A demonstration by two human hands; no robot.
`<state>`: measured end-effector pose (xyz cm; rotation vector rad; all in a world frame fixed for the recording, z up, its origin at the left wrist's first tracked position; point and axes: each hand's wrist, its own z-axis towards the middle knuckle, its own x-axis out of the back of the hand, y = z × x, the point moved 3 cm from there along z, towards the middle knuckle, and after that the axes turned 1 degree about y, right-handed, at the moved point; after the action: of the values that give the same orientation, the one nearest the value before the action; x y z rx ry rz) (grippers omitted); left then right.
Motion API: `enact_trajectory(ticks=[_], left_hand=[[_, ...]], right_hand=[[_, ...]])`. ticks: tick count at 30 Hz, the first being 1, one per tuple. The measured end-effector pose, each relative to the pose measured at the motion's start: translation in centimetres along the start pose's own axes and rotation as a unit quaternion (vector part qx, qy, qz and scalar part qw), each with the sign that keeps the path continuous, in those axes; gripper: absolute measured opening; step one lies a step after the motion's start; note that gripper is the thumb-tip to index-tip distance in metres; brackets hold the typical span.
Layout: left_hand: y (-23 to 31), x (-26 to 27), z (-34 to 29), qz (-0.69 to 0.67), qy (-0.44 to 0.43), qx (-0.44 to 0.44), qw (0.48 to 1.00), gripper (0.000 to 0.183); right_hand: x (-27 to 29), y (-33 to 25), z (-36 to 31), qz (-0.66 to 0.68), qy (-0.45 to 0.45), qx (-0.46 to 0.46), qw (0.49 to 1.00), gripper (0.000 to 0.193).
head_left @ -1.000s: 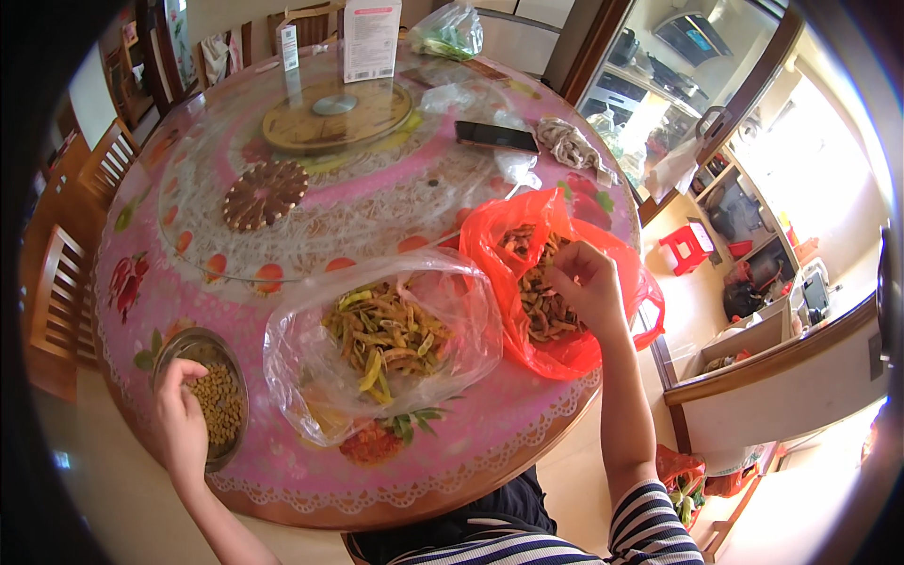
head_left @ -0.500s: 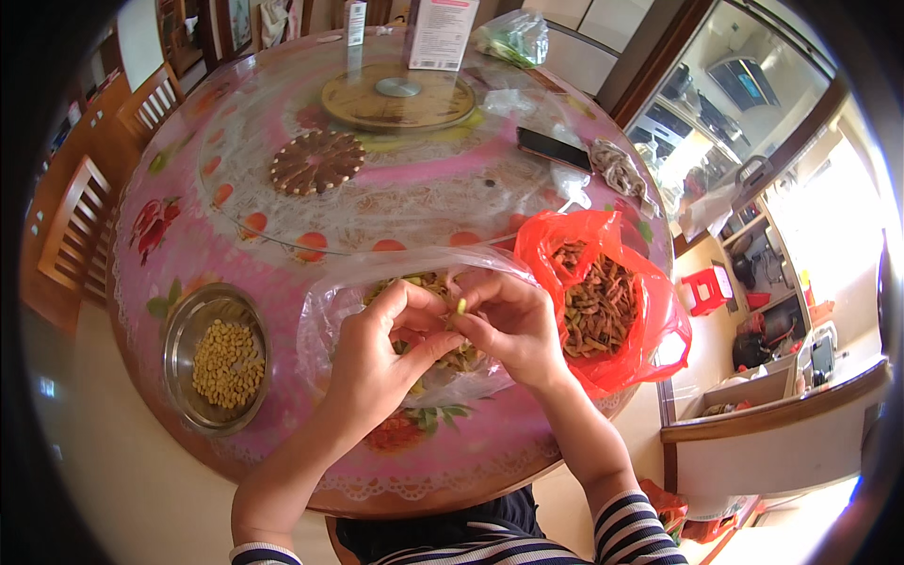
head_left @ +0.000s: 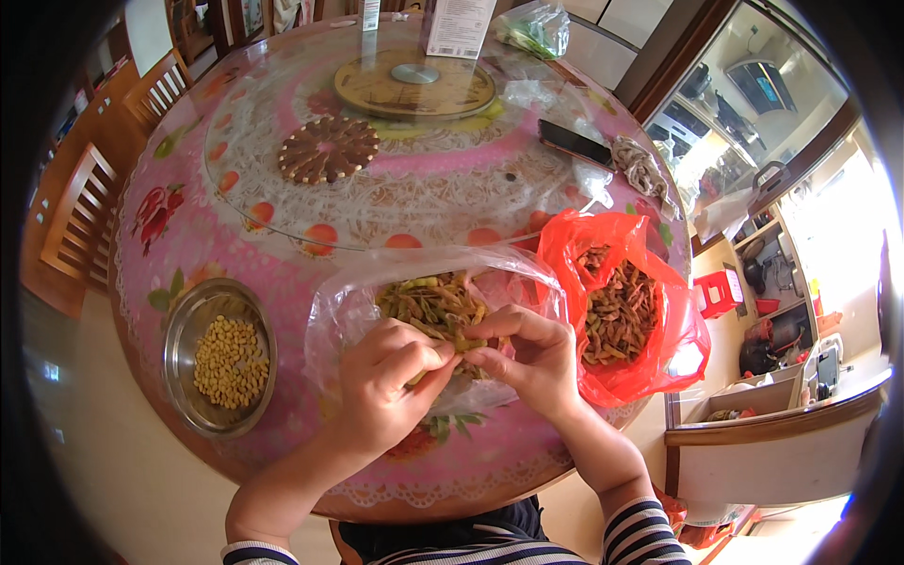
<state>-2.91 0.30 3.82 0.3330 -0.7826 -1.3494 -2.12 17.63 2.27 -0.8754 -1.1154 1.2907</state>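
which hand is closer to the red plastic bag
Right. The right hand is just left of the red plastic bag, over the clear bag; the left hand is farther left, with the right hand between them.

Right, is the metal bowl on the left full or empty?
Neither: the metal bowl is partly filled. Yellowish beans cover part of its inside, with bare metal showing beyond them.

Can barely see the small yellow-green pod (head_left: 461, 345), the bare left hand (head_left: 393, 373) and bare right hand (head_left: 533, 360) cover most of it. They block part of the clear plastic bag (head_left: 341, 306) too. Tall white cardboard box (head_left: 460, 28) gets cropped up top.
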Motion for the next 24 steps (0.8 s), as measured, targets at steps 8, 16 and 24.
enact_trajectory(ticks=[8, 16, 24], left_hand=[[-0.3, -0.3, -0.5, -0.010, -0.006, 0.015, 1.000, 0.024], [-0.6, -0.4, -0.7, -0.048, -0.021, 0.053, 0.997, 0.021], [-0.6, -0.7, -0.7, -0.074, -0.032, 0.076, 0.994, 0.020]], right_hand=[[-0.7, 0.2, -0.2, 0.032, 0.019, 0.026, 0.999, 0.018], [-0.6, -0.6, -0.6, -0.032, 0.014, -0.037, 0.999, 0.019], [-0.4, -0.5, -0.8, 0.020, 0.019, -0.042, 0.999, 0.016]])
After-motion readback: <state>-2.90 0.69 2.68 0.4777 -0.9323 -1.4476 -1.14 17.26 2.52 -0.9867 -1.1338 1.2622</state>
